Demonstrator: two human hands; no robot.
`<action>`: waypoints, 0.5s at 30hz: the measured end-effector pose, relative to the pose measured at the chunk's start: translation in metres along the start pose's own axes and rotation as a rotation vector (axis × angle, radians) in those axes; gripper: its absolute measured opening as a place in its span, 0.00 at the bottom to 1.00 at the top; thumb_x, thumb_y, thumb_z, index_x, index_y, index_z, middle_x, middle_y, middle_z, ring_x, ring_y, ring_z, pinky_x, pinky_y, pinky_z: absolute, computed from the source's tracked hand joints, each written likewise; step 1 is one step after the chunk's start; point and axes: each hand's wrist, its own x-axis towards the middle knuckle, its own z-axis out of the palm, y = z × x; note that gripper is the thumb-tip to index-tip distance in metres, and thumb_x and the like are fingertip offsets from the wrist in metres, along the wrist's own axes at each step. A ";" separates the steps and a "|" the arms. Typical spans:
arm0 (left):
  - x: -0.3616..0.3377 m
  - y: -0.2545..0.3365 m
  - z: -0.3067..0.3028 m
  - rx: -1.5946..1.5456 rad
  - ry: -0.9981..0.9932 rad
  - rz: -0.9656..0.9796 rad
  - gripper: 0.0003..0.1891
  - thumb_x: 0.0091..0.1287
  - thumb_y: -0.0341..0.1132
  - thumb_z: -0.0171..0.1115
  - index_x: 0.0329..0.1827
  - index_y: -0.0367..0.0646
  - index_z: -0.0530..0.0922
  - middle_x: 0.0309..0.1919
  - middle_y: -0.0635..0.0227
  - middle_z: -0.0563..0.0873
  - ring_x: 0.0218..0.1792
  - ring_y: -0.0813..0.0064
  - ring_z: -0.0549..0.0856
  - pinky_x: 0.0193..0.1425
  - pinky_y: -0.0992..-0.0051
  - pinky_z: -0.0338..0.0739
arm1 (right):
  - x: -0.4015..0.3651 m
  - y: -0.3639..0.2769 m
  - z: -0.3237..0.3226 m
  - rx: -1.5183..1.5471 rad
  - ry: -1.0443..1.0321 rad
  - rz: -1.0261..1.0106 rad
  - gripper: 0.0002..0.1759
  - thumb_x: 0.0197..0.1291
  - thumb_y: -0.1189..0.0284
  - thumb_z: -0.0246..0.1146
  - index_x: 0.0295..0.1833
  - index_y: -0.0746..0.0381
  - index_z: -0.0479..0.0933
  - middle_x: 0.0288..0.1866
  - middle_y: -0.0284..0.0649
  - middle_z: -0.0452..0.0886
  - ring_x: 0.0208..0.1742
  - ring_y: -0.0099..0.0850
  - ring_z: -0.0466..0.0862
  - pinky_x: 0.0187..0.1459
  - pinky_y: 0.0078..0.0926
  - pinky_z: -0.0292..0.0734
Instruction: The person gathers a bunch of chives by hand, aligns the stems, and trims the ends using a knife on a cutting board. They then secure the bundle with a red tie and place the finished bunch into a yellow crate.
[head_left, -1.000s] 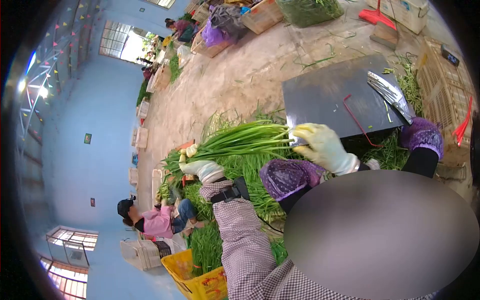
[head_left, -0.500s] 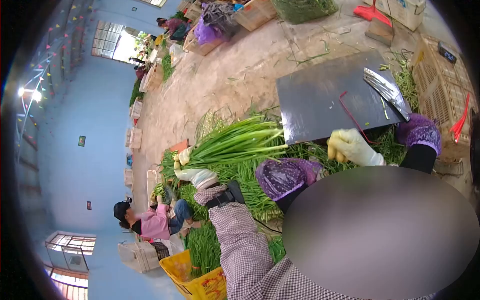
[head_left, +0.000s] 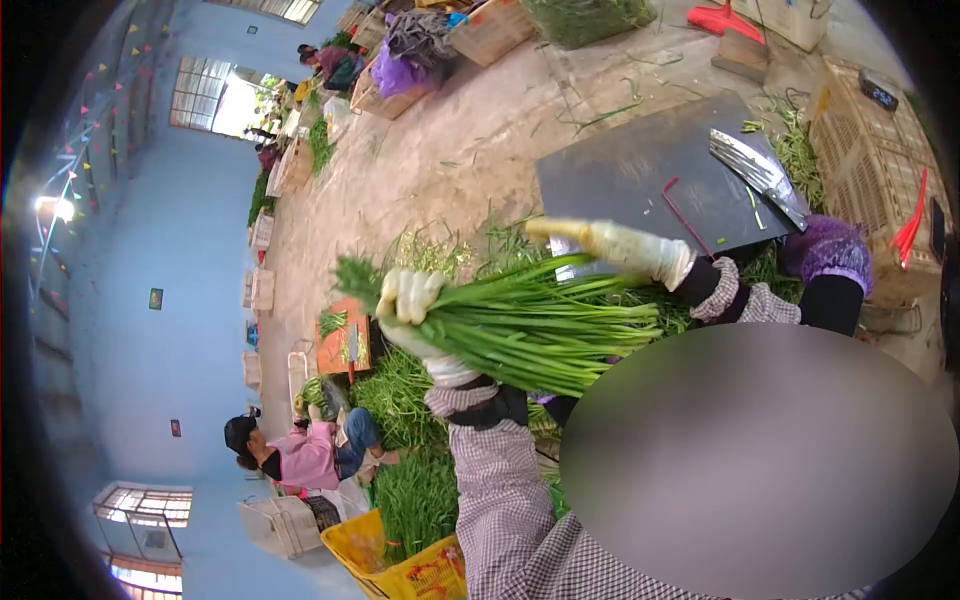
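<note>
My left hand [head_left: 408,300], in a pale glove, is wrapped round a bunch of chives [head_left: 545,335]. The dark leafy tips stick out past the fist on the left, and the long green stalks fan out to the right. Just above the stalks, my right hand [head_left: 610,245] has its gloved fingers stretched out to the left, apart from the bunch as far as I can see. Behind it lies a dark grey board [head_left: 620,170] with a large shiny blade [head_left: 755,170] and a thin red strip [head_left: 685,215] on it.
Loose greens [head_left: 410,390] lie in heaps by my left arm. A yellow crate [head_left: 400,575] stands at the bottom, near a seated person in pink [head_left: 310,455]. An orange board [head_left: 340,340] holds a knife. Beige crates [head_left: 865,150] stand at the right.
My left hand has brought the bunch right and closer to me. My right hand, curled near the board's front edge before, has risen leftward over the stalks with fingers extended.
</note>
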 end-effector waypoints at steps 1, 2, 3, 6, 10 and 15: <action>0.005 -0.004 -0.009 0.016 0.022 -0.007 0.08 0.71 0.30 0.55 0.32 0.50 0.69 0.21 0.82 0.66 0.23 0.81 0.67 0.42 0.73 0.67 | -0.008 0.003 0.010 0.001 -0.014 -0.002 0.35 0.80 0.52 0.54 0.83 0.59 0.64 0.85 0.48 0.63 0.84 0.39 0.63 0.82 0.38 0.58; 0.011 -0.006 -0.017 0.034 0.042 -0.012 0.06 0.71 0.32 0.55 0.33 0.48 0.70 0.21 0.81 0.66 0.24 0.81 0.67 0.41 0.74 0.67 | -0.022 0.003 0.022 0.549 -0.171 0.150 0.43 0.78 0.45 0.52 0.84 0.65 0.58 0.85 0.49 0.63 0.83 0.38 0.65 0.81 0.38 0.59; 0.012 -0.005 -0.025 0.232 0.228 0.111 0.06 0.72 0.34 0.54 0.35 0.46 0.72 0.21 0.80 0.67 0.24 0.81 0.67 0.40 0.74 0.67 | -0.037 0.007 0.032 1.095 -0.330 0.312 0.52 0.76 0.37 0.50 0.85 0.71 0.53 0.85 0.50 0.62 0.81 0.38 0.66 0.80 0.37 0.60; 0.014 -0.021 -0.051 0.620 0.720 0.392 0.10 0.73 0.39 0.51 0.38 0.44 0.76 0.24 0.71 0.77 0.25 0.76 0.74 0.34 0.73 0.74 | -0.060 -0.003 0.049 1.087 -0.301 0.435 0.56 0.68 0.45 0.68 0.87 0.61 0.47 0.72 0.44 0.76 0.61 0.34 0.84 0.58 0.34 0.85; 0.013 -0.040 -0.093 0.521 0.920 0.384 0.10 0.71 0.41 0.57 0.36 0.46 0.78 0.23 0.74 0.78 0.25 0.77 0.76 0.32 0.76 0.76 | -0.083 -0.019 0.071 0.992 -0.043 0.639 0.48 0.67 0.68 0.73 0.84 0.59 0.54 0.58 0.41 0.82 0.41 0.27 0.86 0.40 0.26 0.85; 0.012 -0.029 -0.079 0.876 0.925 0.012 0.30 0.74 0.57 0.60 0.64 0.39 0.80 0.53 0.57 0.87 0.55 0.64 0.85 0.62 0.65 0.79 | -0.081 -0.019 0.034 0.887 0.000 0.787 0.18 0.68 0.74 0.65 0.61 0.64 0.74 0.40 0.37 0.85 0.22 0.16 0.76 0.19 0.14 0.69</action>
